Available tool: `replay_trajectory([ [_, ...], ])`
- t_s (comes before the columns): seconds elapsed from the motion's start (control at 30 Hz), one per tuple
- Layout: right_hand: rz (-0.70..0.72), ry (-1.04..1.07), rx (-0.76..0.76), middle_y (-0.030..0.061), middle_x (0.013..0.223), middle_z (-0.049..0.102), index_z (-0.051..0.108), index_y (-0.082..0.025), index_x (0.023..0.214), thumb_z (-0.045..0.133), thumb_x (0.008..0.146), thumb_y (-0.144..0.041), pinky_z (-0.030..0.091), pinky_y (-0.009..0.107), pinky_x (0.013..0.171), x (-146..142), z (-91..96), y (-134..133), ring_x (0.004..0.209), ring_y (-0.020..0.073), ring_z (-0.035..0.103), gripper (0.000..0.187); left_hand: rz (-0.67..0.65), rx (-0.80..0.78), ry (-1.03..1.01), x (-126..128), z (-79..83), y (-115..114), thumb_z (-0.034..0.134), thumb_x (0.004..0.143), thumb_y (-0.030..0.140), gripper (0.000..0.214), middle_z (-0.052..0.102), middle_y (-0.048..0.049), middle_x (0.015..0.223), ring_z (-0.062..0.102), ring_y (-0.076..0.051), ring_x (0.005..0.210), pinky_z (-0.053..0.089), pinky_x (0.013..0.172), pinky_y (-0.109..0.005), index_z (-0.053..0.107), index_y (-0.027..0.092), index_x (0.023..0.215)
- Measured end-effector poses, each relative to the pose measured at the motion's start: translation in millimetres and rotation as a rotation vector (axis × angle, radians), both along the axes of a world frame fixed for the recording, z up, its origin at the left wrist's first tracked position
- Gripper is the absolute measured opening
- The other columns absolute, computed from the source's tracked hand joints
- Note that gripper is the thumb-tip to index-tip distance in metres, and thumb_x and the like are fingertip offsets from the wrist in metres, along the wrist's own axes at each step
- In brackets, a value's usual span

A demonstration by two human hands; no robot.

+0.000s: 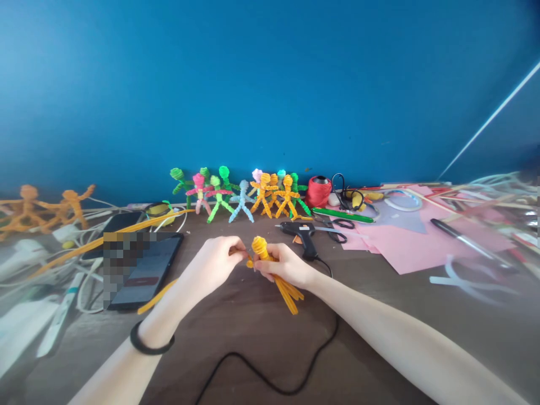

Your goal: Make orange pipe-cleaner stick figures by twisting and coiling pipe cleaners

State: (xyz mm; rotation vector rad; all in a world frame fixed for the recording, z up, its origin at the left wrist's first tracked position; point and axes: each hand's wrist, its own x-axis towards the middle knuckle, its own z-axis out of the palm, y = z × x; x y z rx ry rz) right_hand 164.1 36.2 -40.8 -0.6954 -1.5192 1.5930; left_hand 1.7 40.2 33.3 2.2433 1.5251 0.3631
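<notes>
My right hand (289,264) grips an orange pipe-cleaner figure (259,247) with a wound, rounded head on top. Several loose strands (289,295) hang from its lower end, below my fingers. My left hand (221,259) is closed in a pinch just left of the figure, on what looks like an orange pipe cleaner (250,262); its fingertips partly hide the strand. An orange length (156,295) shows beside my left forearm; whether it is the same strand I cannot tell.
Several finished pipe-cleaner figures (242,202) stand along the blue wall. A glue gun (301,233) lies behind my right hand, its black cord (270,388) looping across the table. On the left lies a phone (147,275); at right are pink papers (400,242) and a red spool (318,192).
</notes>
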Motion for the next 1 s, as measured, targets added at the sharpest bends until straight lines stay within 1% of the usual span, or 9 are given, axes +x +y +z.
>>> replay_trajectory([
  [0.17, -0.029, -0.070, 0.040, -0.0062, 0.047, 0.044, 0.050, -0.014, 0.069, 0.054, 0.073, -0.024, 0.028, 0.020, 0.044, -1.2, 0.4, 0.0, 0.042, 0.0055, 0.038, 0.012, -0.021, -0.006, -0.043, 1.2, 0.8, -2.1, 0.043, 0.074, 0.031, 0.021, 0.065, 0.0008, 0.069, 0.056, -0.016, 0.062, 0.037, 0.059, -0.025, 0.059, 0.020, 0.069],
  [0.27, -0.101, -0.104, 0.059, -0.0062, 0.046, 0.044, 0.048, -0.015, 0.068, 0.053, 0.074, -0.024, 0.028, 0.021, 0.044, -1.8, -0.2, 0.7, 0.042, 0.0057, 0.038, 0.012, -0.025, 0.005, -0.069, 3.4, 1.3, -5.1, 0.043, 0.076, 0.032, 0.021, 0.064, 0.0010, 0.069, 0.056, -0.016, 0.063, 0.037, 0.058, -0.025, 0.058, 0.020, 0.070],
  [0.37, -0.190, -0.129, 0.057, -0.0061, 0.045, 0.044, 0.046, -0.016, 0.066, 0.052, 0.074, -0.024, 0.028, 0.021, 0.044, -3.0, -3.0, 2.2, 0.041, 0.0059, 0.037, 0.014, -0.023, -0.007, -0.111, 6.8, 0.7, -9.2, 0.041, 0.077, 0.030, 0.020, 0.065, 0.0012, 0.070, 0.057, -0.016, 0.064, 0.037, 0.059, -0.025, 0.058, 0.020, 0.070],
  [0.47, -0.246, -0.091, 0.035, -0.0066, 0.045, 0.043, 0.046, -0.016, 0.068, 0.052, 0.075, -0.026, 0.027, 0.021, 0.043, -4.2, -6.6, 3.9, 0.041, 0.0058, 0.037, 0.013, -0.031, -0.036, -0.152, 9.2, -1.0, -11.5, 0.041, 0.077, 0.029, 0.020, 0.065, 0.0008, 0.071, 0.058, -0.016, 0.065, 0.038, 0.059, -0.025, 0.058, 0.020, 0.071],
  [0.67, -0.214, 0.083, -0.034, -0.0072, 0.045, 0.042, 0.045, -0.016, 0.069, 0.054, 0.075, -0.032, 0.027, 0.021, 0.044, -4.3, -6.5, 5.4, 0.040, 0.0057, 0.035, 0.019, -0.042, -0.192, -0.218, 5.7, -7.4, -4.7, 0.045, 0.074, 0.034, 0.021, 0.065, 0.0003, 0.069, 0.056, -0.015, 0.061, 0.039, 0.058, -0.026, 0.058, 0.019, 0.070],
  [0.83, -0.203, 0.121, -0.055, -0.0069, 0.043, 0.042, 0.045, -0.016, 0.068, 0.054, 0.076, -0.034, 0.026, 0.022, 0.045, -4.5, -5.1, 4.6, 0.040, 0.0062, 0.035, 0.021, -0.053, -0.288, -0.227, 2.9, -13.3, 1.3, 0.046, 0.073, 0.037, 0.023, 0.065, 0.0002, 0.067, 0.056, -0.015, 0.061, 0.039, 0.058, -0.026, 0.059, 0.018, 0.066],
  [1.0, -0.165, 0.140, -0.069, -0.0071, 0.043, 0.042, 0.045, -0.017, 0.069, 0.055, 0.075, -0.033, 0.026, 0.023, 0.045, -4.5, -5.7, 4.8, 0.040, 0.0064, 0.035, 0.021, -0.059, -0.351, -0.204, 2.3, -15.3, 4.0, 0.048, 0.070, 0.038, 0.025, 0.066, -0.0007, 0.066, 0.057, -0.017, 0.064, 0.038, 0.059, -0.026, 0.059, 0.018, 0.063],
])
